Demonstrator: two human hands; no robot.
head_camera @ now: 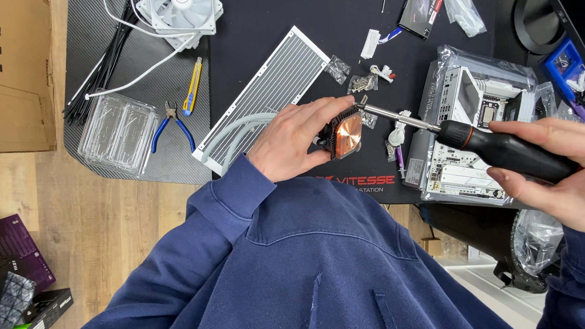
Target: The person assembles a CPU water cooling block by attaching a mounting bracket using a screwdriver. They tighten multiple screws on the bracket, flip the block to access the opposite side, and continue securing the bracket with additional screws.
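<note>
My left hand (295, 138) grips a cooler pump block (345, 134) with a square copper plate facing me, held above the dark desk mat (294, 16). My right hand (575, 171) holds a black screwdriver (496, 148) with an orange collar. Its metal shaft runs up-left and the tip touches the top corner of the copper block. White tubes lead from the block toward a long white radiator (265, 93) lying on the mat just left of my left hand.
A white motherboard (475, 110) in clear plastic lies to the right. Blue pliers (170, 126), a yellow utility knife (192, 85), a clear plastic tray (117, 130), black cable ties, a white fan (180, 8), small screw bags, and boxes on the wooden floor surround me.
</note>
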